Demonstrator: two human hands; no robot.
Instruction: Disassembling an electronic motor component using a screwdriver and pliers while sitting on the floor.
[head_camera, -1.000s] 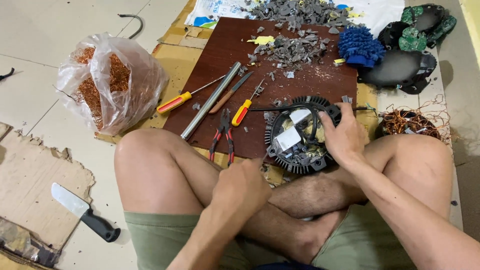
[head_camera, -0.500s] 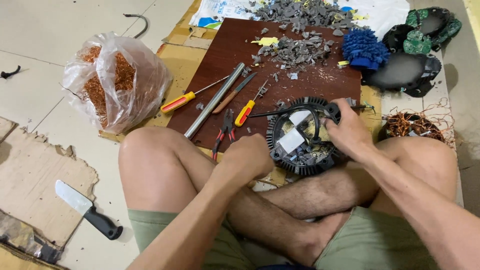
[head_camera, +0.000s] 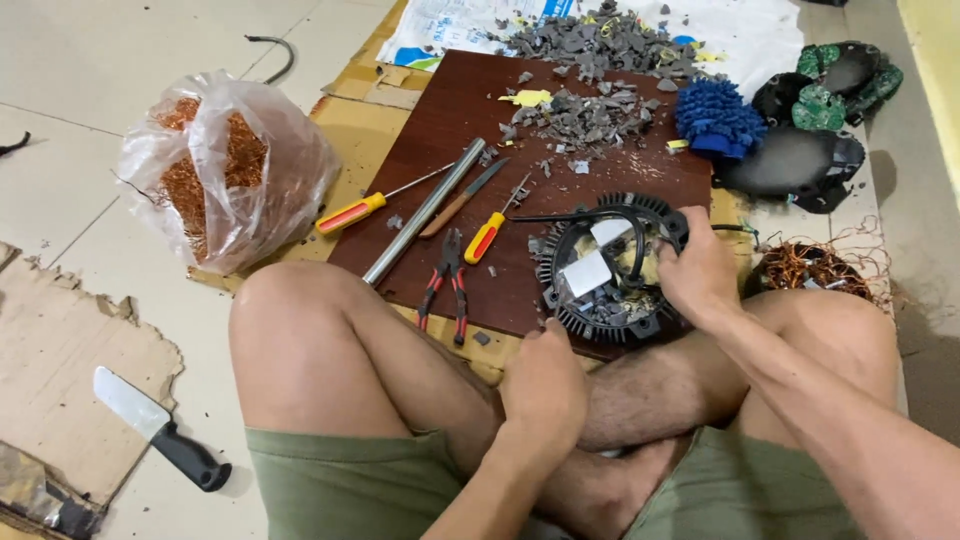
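Observation:
I sit cross-legged on the floor. A round black finned housing (head_camera: 608, 268) with white pieces and grey rubble inside lies on a dark brown board (head_camera: 450, 120). My right hand (head_camera: 700, 268) grips its right rim, fingers curled over the edge near a black cable. Just below the housing's near-left edge is my left hand (head_camera: 545, 385), fingers curled in, resting by my shin; nothing shows in it. Red-handled pliers (head_camera: 446, 285) lie on the board left of that hand, beside a short yellow-and-red screwdriver (head_camera: 490, 232).
On the board lie a steel tube (head_camera: 424, 211), a long screwdriver (head_camera: 366, 208), a blade tool and grey debris (head_camera: 590, 112). A bag of copper wire (head_camera: 222, 170) stands left. A knife (head_camera: 155, 428) lies on cardboard. Copper coil (head_camera: 815, 270), blue mop head (head_camera: 717, 118), black parts right.
My left hand has moved up from my thigh toward the housing's near edge. My right hand stays on the rim. The view has shifted slightly.

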